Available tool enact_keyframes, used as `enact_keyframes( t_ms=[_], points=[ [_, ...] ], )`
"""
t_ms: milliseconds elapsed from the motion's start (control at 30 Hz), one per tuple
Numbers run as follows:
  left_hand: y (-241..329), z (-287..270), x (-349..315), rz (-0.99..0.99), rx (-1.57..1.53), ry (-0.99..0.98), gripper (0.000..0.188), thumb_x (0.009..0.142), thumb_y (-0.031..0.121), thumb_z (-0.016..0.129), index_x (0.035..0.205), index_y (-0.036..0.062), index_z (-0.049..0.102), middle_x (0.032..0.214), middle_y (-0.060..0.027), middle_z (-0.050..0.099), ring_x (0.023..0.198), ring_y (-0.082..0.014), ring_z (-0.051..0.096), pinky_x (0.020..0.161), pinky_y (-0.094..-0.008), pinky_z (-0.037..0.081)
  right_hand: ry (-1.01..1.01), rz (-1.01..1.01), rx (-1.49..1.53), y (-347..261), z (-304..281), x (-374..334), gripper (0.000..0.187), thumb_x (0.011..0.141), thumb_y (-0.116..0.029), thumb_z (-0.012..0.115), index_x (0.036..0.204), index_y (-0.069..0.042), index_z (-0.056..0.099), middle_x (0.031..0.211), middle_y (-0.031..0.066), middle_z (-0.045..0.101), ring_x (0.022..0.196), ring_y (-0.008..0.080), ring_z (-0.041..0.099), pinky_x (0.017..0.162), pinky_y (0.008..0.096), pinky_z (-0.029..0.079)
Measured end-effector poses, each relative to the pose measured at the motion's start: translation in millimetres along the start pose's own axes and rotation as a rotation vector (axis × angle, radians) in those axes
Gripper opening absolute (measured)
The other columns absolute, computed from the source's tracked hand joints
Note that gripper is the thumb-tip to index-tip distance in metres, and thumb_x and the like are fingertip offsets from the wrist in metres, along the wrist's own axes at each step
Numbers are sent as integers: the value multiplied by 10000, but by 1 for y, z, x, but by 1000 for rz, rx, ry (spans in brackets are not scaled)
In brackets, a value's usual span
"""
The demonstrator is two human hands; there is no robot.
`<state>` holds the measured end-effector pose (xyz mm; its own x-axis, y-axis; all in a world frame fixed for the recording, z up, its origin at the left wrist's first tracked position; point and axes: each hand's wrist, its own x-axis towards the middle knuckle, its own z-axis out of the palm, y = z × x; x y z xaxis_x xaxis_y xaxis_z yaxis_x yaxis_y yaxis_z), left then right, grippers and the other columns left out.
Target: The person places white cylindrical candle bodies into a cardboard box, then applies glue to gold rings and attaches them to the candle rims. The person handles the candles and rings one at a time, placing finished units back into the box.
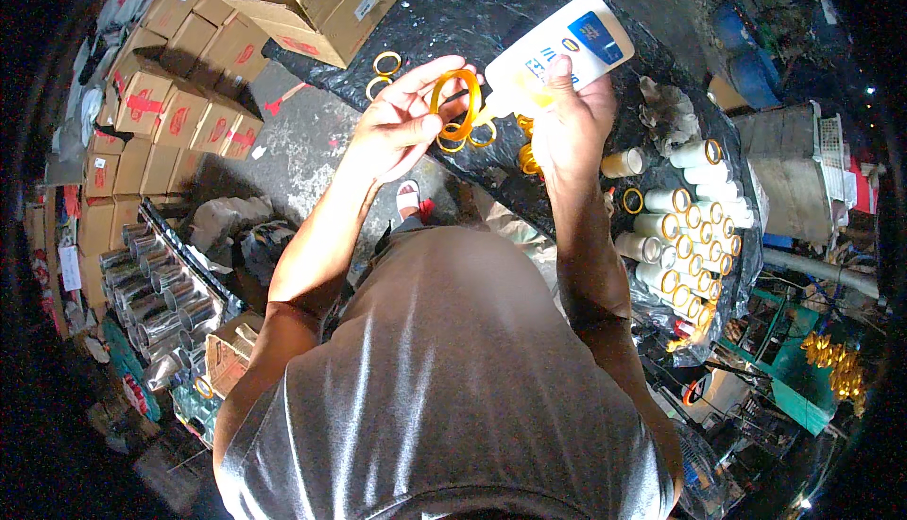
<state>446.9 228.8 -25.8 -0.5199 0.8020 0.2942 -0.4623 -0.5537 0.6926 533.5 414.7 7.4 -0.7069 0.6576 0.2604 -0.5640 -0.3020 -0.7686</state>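
Observation:
Between the thumb and fingers of my left hand point(392, 133), a shiny amber ring point(474, 95) is held upright. My right hand point(573, 128) is wrapped round a white squeeze bottle point(524, 55) with a blue label, likely glue. The bottle is tilted, and its narrow nozzle points down to the left, close to the ring's lower right edge; whether they touch I cannot tell. Beneath my hands, more amber rings point(529, 158) lie on the black plastic-covered table point(453, 24), and a few others point(385, 63) rest beyond my left fingertips.
To the right, many white cylinders point(652, 225) with gold rims lie grouped beside crumpled paper point(669, 116). An open carton point(350, 10) stands at the far left of the table. Stacked cartons point(175, 114) and rows of silvery cylinders point(156, 279) are at the left.

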Motion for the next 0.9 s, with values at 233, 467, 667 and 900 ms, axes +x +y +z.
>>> enact_keyframes(
  t_ms=[233,467,667,900],
  points=[
    [0,-1,4,-6,19,-9,670,897,60,777,1505,37,495,1471,-87,571,1387,-202,508,1202,-414,374,-37,50,-27,2,1,0,429,988,-141,704,1362,-43,518,1190,88,666,1037,199,682,911,412,594],
    [-2,0,6,-31,71,35,735,889,196,819,1509,7,472,1376,-84,623,1308,-206,565,1149,-432,416,-48,-64,-210,-2,6,3,395,978,-111,713,1322,-6,552,1200,96,671,1072,189,670,965,394,553],
    [-6,-3,7,-57,-83,-7,595,959,110,725,1493,3,485,1364,-83,617,1261,-214,589,1129,-405,466,-65,-259,-613,-16,16,6,392,947,-116,750,1265,10,558,1150,101,682,1018,171,677,920,365,557],
    [-19,-1,4,-81,-179,95,454,1052,126,586,1470,-17,485,1293,-131,616,1220,-246,613,1079,-417,516,-57,-292,-533,-11,35,-17,392,915,-168,796,1179,15,571,1096,111,675,977,188,667,901,355,532]
  ],
)
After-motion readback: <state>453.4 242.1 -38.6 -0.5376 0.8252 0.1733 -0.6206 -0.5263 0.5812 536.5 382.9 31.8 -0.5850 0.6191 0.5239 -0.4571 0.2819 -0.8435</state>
